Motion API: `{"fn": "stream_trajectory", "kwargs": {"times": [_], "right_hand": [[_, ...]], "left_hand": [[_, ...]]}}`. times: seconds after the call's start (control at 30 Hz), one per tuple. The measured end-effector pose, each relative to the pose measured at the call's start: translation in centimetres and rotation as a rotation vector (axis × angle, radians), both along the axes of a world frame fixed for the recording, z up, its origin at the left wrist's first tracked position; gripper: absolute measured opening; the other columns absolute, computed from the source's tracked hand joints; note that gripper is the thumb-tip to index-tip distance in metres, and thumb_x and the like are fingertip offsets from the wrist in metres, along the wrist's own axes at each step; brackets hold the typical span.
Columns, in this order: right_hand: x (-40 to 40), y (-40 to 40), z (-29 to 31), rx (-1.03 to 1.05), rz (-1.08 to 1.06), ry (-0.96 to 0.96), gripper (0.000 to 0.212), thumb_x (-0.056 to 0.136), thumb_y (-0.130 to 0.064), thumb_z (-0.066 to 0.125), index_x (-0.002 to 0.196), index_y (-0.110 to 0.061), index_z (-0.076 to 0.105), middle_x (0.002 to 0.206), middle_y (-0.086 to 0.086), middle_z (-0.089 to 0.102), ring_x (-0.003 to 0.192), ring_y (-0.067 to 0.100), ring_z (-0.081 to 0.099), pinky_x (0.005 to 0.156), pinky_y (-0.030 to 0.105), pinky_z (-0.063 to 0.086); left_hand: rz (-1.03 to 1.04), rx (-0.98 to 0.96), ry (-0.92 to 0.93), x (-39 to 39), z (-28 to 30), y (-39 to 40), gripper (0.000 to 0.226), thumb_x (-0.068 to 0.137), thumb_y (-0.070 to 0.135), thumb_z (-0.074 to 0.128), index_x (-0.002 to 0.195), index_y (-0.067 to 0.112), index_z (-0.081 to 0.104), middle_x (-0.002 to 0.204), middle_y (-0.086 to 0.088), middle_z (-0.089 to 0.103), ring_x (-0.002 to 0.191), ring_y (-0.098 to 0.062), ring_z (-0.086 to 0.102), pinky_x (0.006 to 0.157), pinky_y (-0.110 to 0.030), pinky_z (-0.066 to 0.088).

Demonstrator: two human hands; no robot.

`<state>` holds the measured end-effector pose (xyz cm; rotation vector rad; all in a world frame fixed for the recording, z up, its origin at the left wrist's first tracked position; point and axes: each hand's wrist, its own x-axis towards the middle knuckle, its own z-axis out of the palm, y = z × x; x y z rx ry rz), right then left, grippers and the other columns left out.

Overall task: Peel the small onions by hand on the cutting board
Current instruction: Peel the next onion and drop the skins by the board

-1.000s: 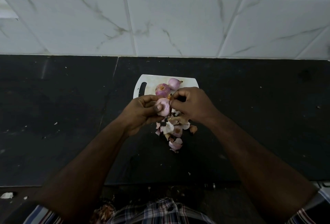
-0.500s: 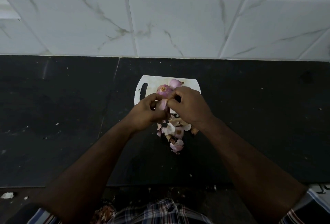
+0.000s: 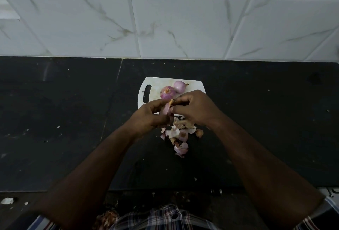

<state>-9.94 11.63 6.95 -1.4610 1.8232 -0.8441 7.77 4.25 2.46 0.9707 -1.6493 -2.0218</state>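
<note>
A pile of onion skins [image 3: 180,134] lies on the dark counter [image 3: 55,119], nearest the person. Just above it, the left hand [image 3: 150,115] grips a small onion [image 3: 166,109] in curled fingers, while the right hand [image 3: 194,108] pinches its papery tip. Beyond, the white cutting board [image 3: 146,83] holds two more onions [image 3: 167,92], touching each other.

A smooth white plastic cutting board [image 3: 196,85] was seen on a dark, matt stone countertop [image 3: 64,112]. Glossy, grey-veined marble-look tiles [image 3: 174,24] were shown on the wall. Papery dry onion peels [image 3: 180,134] were heaped beside satin-skinned purple onions [image 3: 167,92]. Woven plaid cloth [image 3: 165,218] was worn.
</note>
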Motion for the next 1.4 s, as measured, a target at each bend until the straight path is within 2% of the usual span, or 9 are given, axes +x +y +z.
{"fn": "stream_trajectory", "kwargs": {"times": [0.2,0.43,0.63,0.8,0.97,1.03,1.2,1.33,1.4], "right_hand": [[-0.1,-0.1,-0.3,-0.021,-0.038,0.066,0.011,0.077,-0.026,0.074,0.085,-0.028,0.081,0.08,-0.009,0.076,0.078,0.002,0.068,0.072,0.029,0.057],[-0.5,0.3,0.3,0.002,-0.005,-0.028,0.03,0.063,-0.048,0.071,0.083,-0.029,0.08,0.087,-0.005,0.075,0.084,0.01,0.07,0.078,0.041,0.059],[-0.5,0.3,-0.4,0.023,-0.066,-0.023,0.013,0.075,-0.028,0.078,0.088,-0.025,0.079,0.08,-0.006,0.075,0.078,0.007,0.07,0.074,0.034,0.059],[-0.2,0.3,-0.6,0.007,-0.068,0.039,0.011,0.073,-0.028,0.078,0.083,-0.026,0.078,0.077,-0.007,0.074,0.073,0.004,0.068,0.063,0.023,0.052],[-0.3,0.3,-0.7,-0.049,-0.066,0.063,0.013,0.074,-0.016,0.074,0.083,-0.025,0.079,0.078,-0.009,0.075,0.076,0.002,0.069,0.07,0.026,0.054],[-0.8,0.2,-0.3,-0.044,-0.035,0.045,0.017,0.078,-0.016,0.073,0.089,-0.025,0.081,0.083,-0.009,0.076,0.079,0.002,0.069,0.074,0.027,0.055],[-1.6,0.1,0.5,-0.062,-0.027,-0.154,0.023,0.084,-0.017,0.076,0.106,-0.022,0.079,0.097,-0.005,0.075,0.072,-0.003,0.063,0.074,0.026,0.051],[-0.5,0.7,-0.1,-0.005,0.065,-0.212,0.032,0.082,-0.031,0.081,0.113,-0.025,0.075,0.108,-0.007,0.075,0.065,-0.012,0.06,0.065,0.013,0.044],[-0.2,0.7,-0.7,-0.018,0.053,-0.206,0.031,0.081,-0.037,0.081,0.111,-0.027,0.076,0.108,-0.008,0.075,0.067,-0.012,0.061,0.071,0.02,0.049]], "left_hand": [[-0.055,-0.142,-0.078,-0.3,0.7,0.2,0.052,0.08,0.0,0.077,0.123,0.027,0.068,0.115,-0.011,0.073,0.103,-0.036,0.072,0.087,-0.037,0.06],[-0.066,-0.191,-0.117,-0.4,1.4,0.2,0.057,0.071,0.015,0.08,0.126,0.024,0.069,0.112,-0.007,0.075,0.1,-0.036,0.073,0.095,-0.052,0.057],[-0.06,-0.274,-0.115,-0.9,1.6,0.9,0.044,0.082,-0.003,0.075,0.112,0.03,0.071,0.108,-0.012,0.075,0.096,-0.03,0.072,0.078,-0.026,0.06],[-0.057,-0.266,-0.142,-0.9,1.4,0.9,0.047,0.081,-0.002,0.074,0.124,0.017,0.07,0.105,-0.012,0.076,0.096,-0.036,0.073,0.085,-0.041,0.06],[-0.015,-0.237,-0.133,-1.3,1.8,0.9,0.027,0.067,0.013,0.074,0.093,0.004,0.073,0.09,-0.027,0.071,0.078,-0.032,0.066,0.082,-0.058,0.056],[-0.029,-0.215,-0.132,-1.4,2.3,0.5,0.033,0.068,0.011,0.074,0.099,0.0,0.071,0.098,-0.034,0.068,0.084,-0.036,0.067,0.087,-0.067,0.053],[-0.074,-0.145,-0.137,-0.9,2.8,0.0,0.041,0.082,-0.004,0.076,0.119,0.011,0.066,0.115,-0.019,0.072,0.108,-0.038,0.07,0.095,-0.051,0.057],[-0.129,-0.179,-0.148,-1.0,2.3,0.3,0.024,0.083,-0.003,0.074,0.105,0.007,0.072,0.101,-0.024,0.073,0.089,-0.029,0.069,0.088,-0.048,0.054],[-0.134,-0.174,-0.141,-1.2,2.4,0.4,0.026,0.083,-0.008,0.072,0.104,0.007,0.072,0.101,-0.025,0.072,0.088,-0.028,0.067,0.088,-0.049,0.054]]}}
